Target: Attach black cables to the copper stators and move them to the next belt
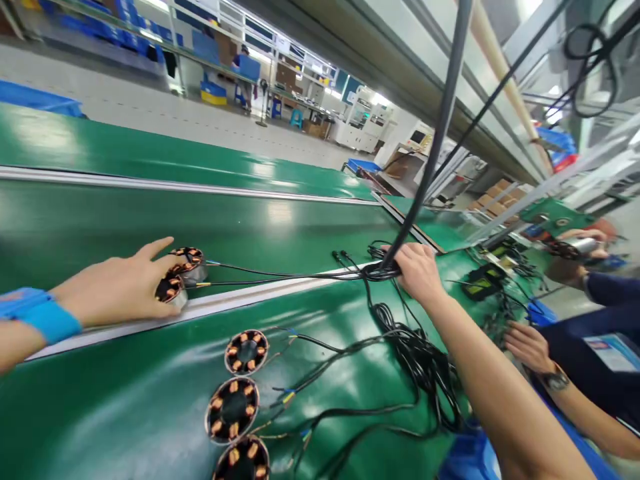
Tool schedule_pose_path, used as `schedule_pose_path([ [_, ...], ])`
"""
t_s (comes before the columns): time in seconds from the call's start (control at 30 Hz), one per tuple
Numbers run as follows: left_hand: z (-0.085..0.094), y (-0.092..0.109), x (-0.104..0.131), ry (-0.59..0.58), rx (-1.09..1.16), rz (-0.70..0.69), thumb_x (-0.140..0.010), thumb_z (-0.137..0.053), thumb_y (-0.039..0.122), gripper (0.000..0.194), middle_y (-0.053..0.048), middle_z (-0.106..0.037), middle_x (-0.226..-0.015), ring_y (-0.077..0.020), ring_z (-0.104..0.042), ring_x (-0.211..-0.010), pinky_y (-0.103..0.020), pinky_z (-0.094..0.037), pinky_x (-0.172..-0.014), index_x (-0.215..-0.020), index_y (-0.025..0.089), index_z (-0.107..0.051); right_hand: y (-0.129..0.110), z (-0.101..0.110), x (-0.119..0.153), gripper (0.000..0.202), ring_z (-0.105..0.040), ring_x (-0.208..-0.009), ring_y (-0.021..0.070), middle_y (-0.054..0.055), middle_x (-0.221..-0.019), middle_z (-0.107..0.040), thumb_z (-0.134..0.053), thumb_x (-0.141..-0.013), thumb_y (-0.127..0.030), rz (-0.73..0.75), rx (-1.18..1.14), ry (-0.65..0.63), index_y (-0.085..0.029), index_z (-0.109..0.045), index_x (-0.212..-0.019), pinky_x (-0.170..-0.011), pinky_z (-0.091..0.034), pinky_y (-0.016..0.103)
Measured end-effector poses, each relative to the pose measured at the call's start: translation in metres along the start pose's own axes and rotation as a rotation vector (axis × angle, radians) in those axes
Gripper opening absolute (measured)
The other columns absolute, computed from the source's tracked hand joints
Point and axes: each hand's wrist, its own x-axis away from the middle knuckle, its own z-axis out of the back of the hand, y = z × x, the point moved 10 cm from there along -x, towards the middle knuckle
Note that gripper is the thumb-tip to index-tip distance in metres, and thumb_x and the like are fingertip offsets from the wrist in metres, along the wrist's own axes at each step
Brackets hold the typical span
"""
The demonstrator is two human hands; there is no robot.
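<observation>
My left hand (123, 287), with a blue wristband, reaches over two round motor stators (170, 288) with copper windings, its fingers spread around and touching them. Black cables run right from those stators to my right hand (417, 270), which is closed round a bundle of black cable (377, 271). Nearer to me, three more stators (233, 410) stand in a column on the green mat (125, 413). Their leads join a heap of black cables (420, 360) below my right hand.
A white strip (280, 290) crosses the green surface. A thick grey cable (435, 147) hangs down near my right hand. At the right, a co-worker's hand (530, 347) is beside electronic parts (483, 281). A blue bin (470, 459) sits at the lower right.
</observation>
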Motion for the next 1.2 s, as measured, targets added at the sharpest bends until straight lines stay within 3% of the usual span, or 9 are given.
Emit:
schedule_pose_path([
  [0.1, 0.013, 0.062, 0.005, 0.047, 0.062, -0.101, -0.076, -0.069, 0.060, 0.089, -0.016, 0.000, -0.175, -0.0446, -0.073, -0.098, -0.052, -0.057, -0.087, -0.154, 0.025, -0.046, 0.036, 0.021, 0.058, 0.044, -0.052, -0.114, 0.0337, 0.013, -0.129, -0.066, -0.054, -0.089, -0.011, -0.095, 0.091, 0.065, -0.023, -0.071, -0.128, -0.098, -0.040, 0.045],
  [0.23, 0.022, 0.128, 0.004, 0.044, 0.106, -0.222, -0.077, -0.067, 0.055, 0.085, -0.021, -0.005, -0.173, -0.0460, -0.071, -0.107, -0.053, -0.057, -0.091, -0.152, 0.020, -0.048, 0.060, -0.006, 0.135, 0.051, -0.054, -0.109, 0.0319, 0.016, -0.126, -0.061, -0.048, -0.081, -0.004, -0.209, 0.020, -0.001, -0.020, -0.075, -0.121, -0.093, -0.051, 0.041],
  [0.37, 0.027, 0.153, 0.001, -0.006, 0.184, -0.313, -0.072, -0.072, 0.060, 0.090, -0.023, -0.014, -0.172, -0.0459, -0.068, -0.115, -0.053, -0.055, -0.100, -0.148, 0.017, -0.053, 0.067, -0.060, 0.207, 0.060, -0.062, -0.114, 0.0296, 0.014, -0.123, -0.066, -0.048, -0.070, -0.002, -0.196, -0.194, -0.183, -0.022, -0.075, -0.120, -0.100, -0.056, 0.042],
  [0.47, 0.027, 0.151, 0.004, -0.080, 0.284, -0.409, -0.079, -0.063, 0.076, 0.087, -0.018, -0.022, -0.171, -0.0428, -0.060, -0.132, -0.051, -0.048, -0.113, -0.147, 0.021, -0.056, 0.069, -0.069, 0.232, 0.070, -0.067, -0.118, 0.0309, 0.012, -0.132, -0.068, -0.048, -0.071, -0.006, -0.197, -0.220, -0.261, -0.027, -0.069, -0.134, -0.101, -0.058, 0.047],
  [0.6, 0.026, 0.134, 0.019, 0.006, 0.325, -0.386, -0.083, -0.063, 0.078, 0.092, -0.017, -0.017, -0.173, -0.0418, -0.062, -0.128, -0.054, -0.051, -0.108, -0.157, 0.027, -0.045, 0.029, -0.017, 0.187, 0.052, -0.071, -0.108, 0.0370, 0.015, -0.125, -0.073, -0.045, -0.088, -0.017, -0.221, -0.221, -0.152, -0.024, -0.069, -0.133, -0.092, -0.058, 0.056],
  [0.67, 0.029, 0.137, 0.033, 0.157, 0.352, -0.426, -0.092, -0.059, 0.069, 0.069, -0.014, -0.033, -0.167, -0.0370, -0.062, -0.128, -0.051, -0.050, -0.109, -0.146, 0.027, -0.057, -0.026, 0.011, 0.141, 0.039, -0.069, -0.118, 0.0321, 0.014, -0.128, -0.072, -0.049, -0.100, -0.035, -0.169, -0.544, -0.076, -0.021, -0.069, -0.131, -0.103, -0.056, 0.048],
  [0.77, 0.025, 0.151, 0.054, 0.304, 0.414, -0.573, -0.104, -0.050, 0.048, 0.033, -0.008, -0.065, -0.137, -0.0268, -0.062, -0.127, -0.042, -0.048, -0.111, -0.119, 0.027, -0.072, -0.116, 0.022, 0.071, 0.034, -0.072, -0.112, 0.0245, 0.009, -0.120, -0.076, -0.046, -0.105, -0.041, -0.102, -0.968, -0.070, -0.024, -0.074, -0.116, -0.102, -0.055, 0.037],
  [0.93, 0.011, 0.156, 0.055, 0.300, 0.499, -0.660, -0.106, -0.045, 0.037, 0.035, -0.008, -0.070, -0.129, -0.0233, -0.065, -0.119, -0.037, -0.050, -0.107, -0.124, 0.027, -0.073, -0.216, -0.018, 0.009, 0.036, -0.073, -0.090, 0.0213, 0.006, -0.095, -0.079, -0.043, -0.107, -0.036, -0.014, -1.106, -0.273, -0.021, -0.072, -0.091, -0.084, -0.052, 0.031],
  [1.2, 0.016, 0.162, 0.055, 0.206, 0.569, -0.756, -0.105, -0.048, 0.030, 0.033, -0.004, -0.067, -0.124, -0.0185, -0.066, -0.112, -0.028, -0.049, -0.101, -0.123, 0.036, -0.076, -0.226, -0.067, 0.009, 0.026, -0.068, -0.065, 0.0156, 0.003, -0.076, -0.072, -0.056, -0.097, -0.040, -0.243, -1.529, -0.331, -0.019, -0.067, -0.085, -0.066, -0.052, 0.026],
])
